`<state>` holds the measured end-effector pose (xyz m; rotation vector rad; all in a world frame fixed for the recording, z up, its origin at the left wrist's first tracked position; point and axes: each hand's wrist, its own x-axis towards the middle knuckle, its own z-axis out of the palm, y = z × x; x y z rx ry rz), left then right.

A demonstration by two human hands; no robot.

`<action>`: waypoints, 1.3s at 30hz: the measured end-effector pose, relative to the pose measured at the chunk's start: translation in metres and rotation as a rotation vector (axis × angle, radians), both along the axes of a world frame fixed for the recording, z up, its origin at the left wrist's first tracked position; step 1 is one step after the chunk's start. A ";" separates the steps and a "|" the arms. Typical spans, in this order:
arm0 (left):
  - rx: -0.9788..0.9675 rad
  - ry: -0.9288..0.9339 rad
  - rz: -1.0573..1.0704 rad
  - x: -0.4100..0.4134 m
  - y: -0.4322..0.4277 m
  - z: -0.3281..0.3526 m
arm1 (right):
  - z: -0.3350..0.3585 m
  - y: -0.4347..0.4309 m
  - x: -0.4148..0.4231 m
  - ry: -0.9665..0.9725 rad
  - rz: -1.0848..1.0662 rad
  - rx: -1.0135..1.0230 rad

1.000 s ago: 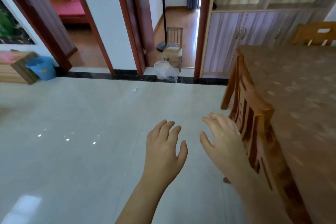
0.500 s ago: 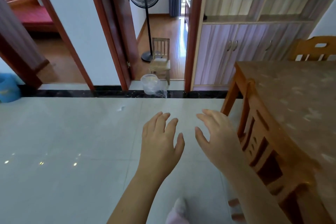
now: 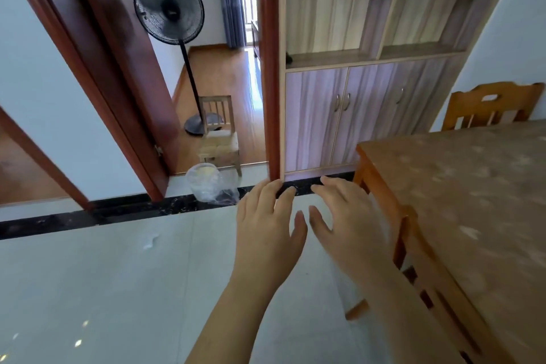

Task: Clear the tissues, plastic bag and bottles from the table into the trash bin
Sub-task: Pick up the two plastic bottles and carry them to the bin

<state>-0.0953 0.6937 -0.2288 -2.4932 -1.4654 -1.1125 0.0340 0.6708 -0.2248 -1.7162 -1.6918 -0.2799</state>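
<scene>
My left hand (image 3: 267, 230) and my right hand (image 3: 347, 223) hang side by side over the pale tiled floor, palms down, fingers spread, each holding nothing. A trash bin lined with a clear plastic bag (image 3: 208, 183) stands on the floor in the doorway, ahead and left of my left hand. The wooden table (image 3: 461, 186) with a mottled brown top fills the right side, just right of my right hand. No tissues or bottles show on the part of the table I see. A small white scrap (image 3: 150, 241) lies on the floor.
A wooden chair (image 3: 434, 284) is tucked against the table's near side under my right arm; another chair (image 3: 492, 106) stands at its far end. A cupboard (image 3: 354, 115) lines the wall ahead. A standing fan (image 3: 170, 9) and a small chair (image 3: 220, 139) sit beyond the doorway.
The view has swung right and up: the bin and doorway are nearer and the blue bucket at the left has left the view. Both hands stay open and empty, now closer together.
</scene>
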 end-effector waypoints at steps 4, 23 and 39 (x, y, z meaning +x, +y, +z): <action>-0.017 -0.005 -0.035 0.010 0.080 -0.011 | -0.008 0.070 0.015 -0.035 -0.014 0.013; -0.047 0.030 -0.296 0.087 0.463 -0.026 | -0.019 0.406 0.097 0.018 -0.298 -0.057; 0.026 0.081 -0.707 0.375 0.649 0.000 | 0.003 0.547 0.347 0.079 -0.655 0.002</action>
